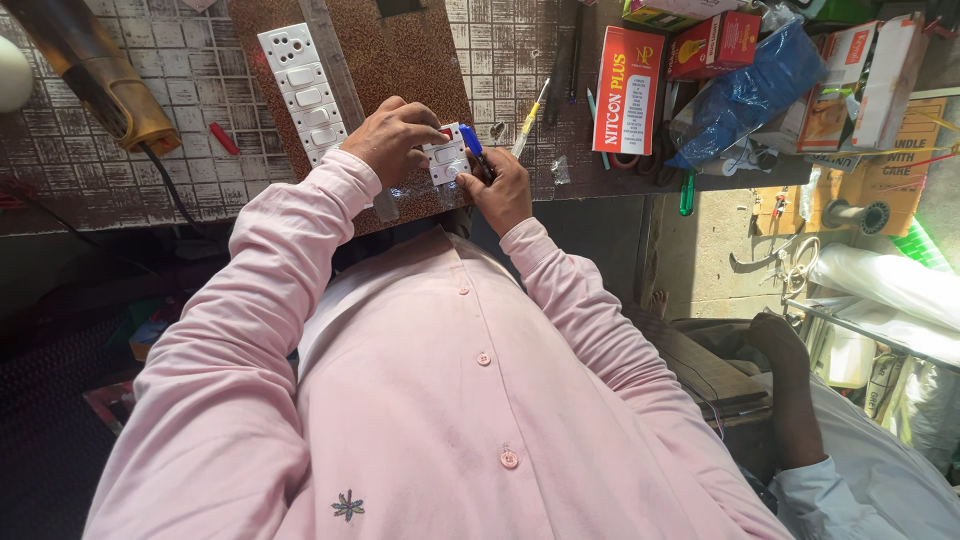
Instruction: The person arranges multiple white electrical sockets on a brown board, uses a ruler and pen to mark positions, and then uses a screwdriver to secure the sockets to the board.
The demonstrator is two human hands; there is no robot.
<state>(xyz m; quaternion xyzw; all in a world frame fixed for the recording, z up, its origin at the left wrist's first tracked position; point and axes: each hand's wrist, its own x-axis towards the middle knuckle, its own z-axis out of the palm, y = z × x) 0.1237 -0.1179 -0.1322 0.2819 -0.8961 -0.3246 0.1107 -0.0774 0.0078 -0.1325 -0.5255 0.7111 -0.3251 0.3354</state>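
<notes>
White switch plate lies on the brown board at the desk edge, pinned by the left hand so the right hand, pinching a blue pen, can trace it.

Under your left hand sits a white switch module on a speckled brown board; your right hand grips a blue-handled screwdriver.

views: one, head-worn | direction: steeply down over the pink shirt toward the bench | distance: close, the bench is seen at arm's reach near the top edge | framing: wide, with the floor and clutter at the right included | shared scene: none, only one view is given
</notes>
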